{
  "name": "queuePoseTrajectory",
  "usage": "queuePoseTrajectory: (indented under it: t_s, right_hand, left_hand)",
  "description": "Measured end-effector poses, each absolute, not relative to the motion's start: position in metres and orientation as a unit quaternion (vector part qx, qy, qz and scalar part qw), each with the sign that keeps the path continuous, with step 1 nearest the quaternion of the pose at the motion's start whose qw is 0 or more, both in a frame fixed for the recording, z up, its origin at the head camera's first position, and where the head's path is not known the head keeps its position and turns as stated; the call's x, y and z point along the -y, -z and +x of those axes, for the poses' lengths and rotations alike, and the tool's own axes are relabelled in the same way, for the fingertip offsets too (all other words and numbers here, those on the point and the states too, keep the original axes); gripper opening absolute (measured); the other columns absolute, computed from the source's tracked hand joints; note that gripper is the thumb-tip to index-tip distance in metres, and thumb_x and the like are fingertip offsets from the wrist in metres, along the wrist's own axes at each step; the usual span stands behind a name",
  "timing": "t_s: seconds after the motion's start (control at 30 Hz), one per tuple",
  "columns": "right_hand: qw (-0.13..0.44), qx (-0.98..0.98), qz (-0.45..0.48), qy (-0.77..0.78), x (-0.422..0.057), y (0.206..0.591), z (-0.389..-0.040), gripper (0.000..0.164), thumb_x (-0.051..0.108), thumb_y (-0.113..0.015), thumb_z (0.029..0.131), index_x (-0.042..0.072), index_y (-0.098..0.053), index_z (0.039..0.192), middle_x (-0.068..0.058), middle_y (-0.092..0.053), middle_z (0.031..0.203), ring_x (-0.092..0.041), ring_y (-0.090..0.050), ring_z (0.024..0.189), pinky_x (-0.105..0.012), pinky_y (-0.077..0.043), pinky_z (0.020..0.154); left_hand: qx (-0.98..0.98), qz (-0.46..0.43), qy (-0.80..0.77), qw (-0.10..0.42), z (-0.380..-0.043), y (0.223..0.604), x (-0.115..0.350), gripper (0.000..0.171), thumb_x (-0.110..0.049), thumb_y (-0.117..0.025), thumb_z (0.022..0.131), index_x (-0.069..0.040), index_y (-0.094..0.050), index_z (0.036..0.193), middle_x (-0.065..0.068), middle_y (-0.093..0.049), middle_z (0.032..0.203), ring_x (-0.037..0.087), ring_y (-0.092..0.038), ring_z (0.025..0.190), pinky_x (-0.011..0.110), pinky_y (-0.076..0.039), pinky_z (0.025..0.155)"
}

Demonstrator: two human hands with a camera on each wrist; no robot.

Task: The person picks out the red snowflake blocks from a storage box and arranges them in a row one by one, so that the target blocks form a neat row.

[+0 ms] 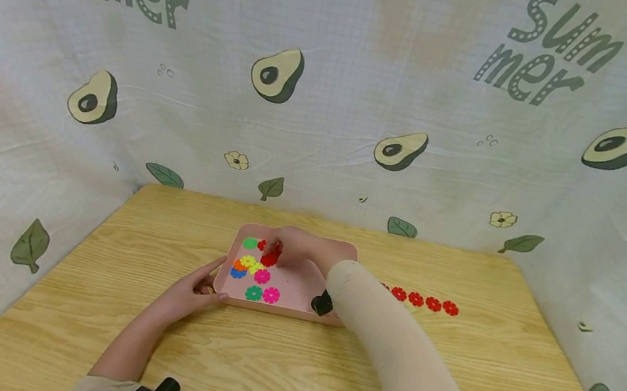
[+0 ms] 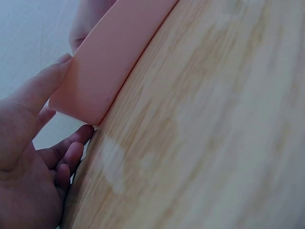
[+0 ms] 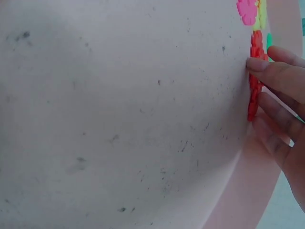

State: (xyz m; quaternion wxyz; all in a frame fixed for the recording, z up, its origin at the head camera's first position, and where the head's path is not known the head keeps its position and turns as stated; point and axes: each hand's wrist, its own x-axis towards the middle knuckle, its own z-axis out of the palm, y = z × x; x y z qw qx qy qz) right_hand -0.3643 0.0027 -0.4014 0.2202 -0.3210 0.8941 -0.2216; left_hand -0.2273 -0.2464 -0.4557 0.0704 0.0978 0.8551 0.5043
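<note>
A pink tray (image 1: 297, 290) with a raised rim stands on the wooden table, several colourful notched plastic discs at its left side. My left hand (image 1: 185, 298) holds the tray's near left corner, thumb on the rim and fingers around the side; the left wrist view shows the thumb (image 2: 52, 78) against the wall. Over the tray, my right hand (image 1: 297, 246) pinches red notched discs (image 1: 270, 259). In the right wrist view its fingers touch red discs (image 3: 255, 90) close to the tray floor; how many it holds I cannot tell.
Right of the tray, a row of several red discs (image 1: 416, 299) lies on the table (image 1: 243, 353), partly hidden by the right forearm. Pink discs (image 1: 271, 295), a green disc (image 1: 253, 293), a blue disc (image 1: 237, 274) and yellow ones lie in the tray. A printed cloth (image 1: 328, 91) hangs behind.
</note>
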Motion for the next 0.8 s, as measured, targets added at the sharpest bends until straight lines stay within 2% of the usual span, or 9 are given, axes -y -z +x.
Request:
queuePoseTrajectory:
  t_s: [0.4, 0.8]
  right_hand:
    - [0.220, -0.891, -0.338, 0.210, -0.0011, 0.4036, -0.3682, 0.027, 0.000, -0.068, 0.087, 0.019, -0.072, 0.106, 0.006, -0.061, 0.104, -0.015, -0.052, 0.099, -0.025, -0.048, 0.080]
    - [0.232, -0.888, -0.337, 0.212, -0.0067, 0.3985, -0.3689, 0.022, 0.005, -0.072, 0.085, 0.019, -0.071, 0.103, 0.007, -0.063, 0.101, -0.015, -0.054, 0.096, -0.026, -0.049, 0.077]
  left_hand:
    - [-0.861, 0.090, -0.496, 0.070, -0.2286, 0.4570, 0.2462, 0.078, -0.025, -0.074, 0.088, -0.013, -0.033, 0.153, 0.009, -0.059, 0.100, 0.021, -0.047, 0.081, 0.026, -0.041, 0.068]
    - [-0.858, 0.092, -0.500, 0.073, -0.2278, 0.4560, 0.2460, 0.079, -0.026, -0.074, 0.088, -0.012, -0.032, 0.153, 0.010, -0.059, 0.103, 0.021, -0.048, 0.083, 0.026, -0.042, 0.069]
